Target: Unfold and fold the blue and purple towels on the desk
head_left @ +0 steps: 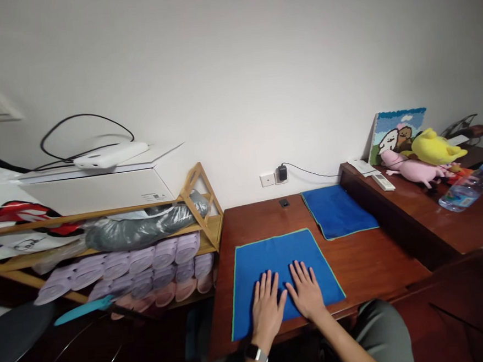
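Near cloth (279, 253): spread out on the table (248, 224) close to its front edge, roughly square, no fold seen. Left hand (267, 311) and right hand (306, 295) both palm down on it, side by side. Grip: fingers extended and slightly spread, nothing grasped by either.

Progress, as judged: laying out looks done, smoothing appears in hand. Far cloth (338, 213) lies behind and to the right, apart from the hands; whether it is doubled over, cannot tell. What remains, not shown.

Surface: reddish-brown wood, bare around the cloths. Room: plain wall with a socket (267, 180) and black plug (283, 172). Left, a wooden rack (214, 227) with slippers (187, 248) and a white box (97, 191). Right, beyond a raised edge, a pink plush (416, 170), a yellow plush (436, 146) and a tilted bottle (463, 194).
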`<state>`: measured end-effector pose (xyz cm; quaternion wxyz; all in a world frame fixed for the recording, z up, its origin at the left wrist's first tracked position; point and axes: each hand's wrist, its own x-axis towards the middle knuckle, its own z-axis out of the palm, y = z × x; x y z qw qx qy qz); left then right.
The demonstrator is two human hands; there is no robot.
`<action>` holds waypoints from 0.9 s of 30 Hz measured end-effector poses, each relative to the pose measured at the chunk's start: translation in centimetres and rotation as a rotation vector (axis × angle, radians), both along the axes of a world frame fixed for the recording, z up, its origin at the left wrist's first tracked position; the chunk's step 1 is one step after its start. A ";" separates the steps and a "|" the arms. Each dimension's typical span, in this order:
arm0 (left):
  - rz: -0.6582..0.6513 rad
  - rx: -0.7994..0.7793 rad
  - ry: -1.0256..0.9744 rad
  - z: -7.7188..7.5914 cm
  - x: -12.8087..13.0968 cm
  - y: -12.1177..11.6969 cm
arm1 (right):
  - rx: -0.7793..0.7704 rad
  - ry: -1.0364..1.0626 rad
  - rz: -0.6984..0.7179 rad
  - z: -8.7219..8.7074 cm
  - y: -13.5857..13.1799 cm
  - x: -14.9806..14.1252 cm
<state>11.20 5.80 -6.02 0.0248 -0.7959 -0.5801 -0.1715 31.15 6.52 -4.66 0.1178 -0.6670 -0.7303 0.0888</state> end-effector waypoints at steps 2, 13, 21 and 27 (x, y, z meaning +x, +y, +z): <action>-0.020 0.003 0.001 0.0 1.4 0.4 | -0.028 0.015 0.020 0.0 0.1 -1.1; 0.291 0.018 -0.036 -2.6 -4.8 -0.5 | -0.083 -0.027 -0.182 -0.4 0.2 3.1; 0.349 -0.033 -0.038 -2.7 -6.3 -1.9 | -0.061 -0.014 -0.185 -1.5 -0.5 5.1; 0.334 -0.042 0.014 -1.5 -6.0 -4.1 | -0.007 0.011 -0.005 -0.7 -0.1 8.5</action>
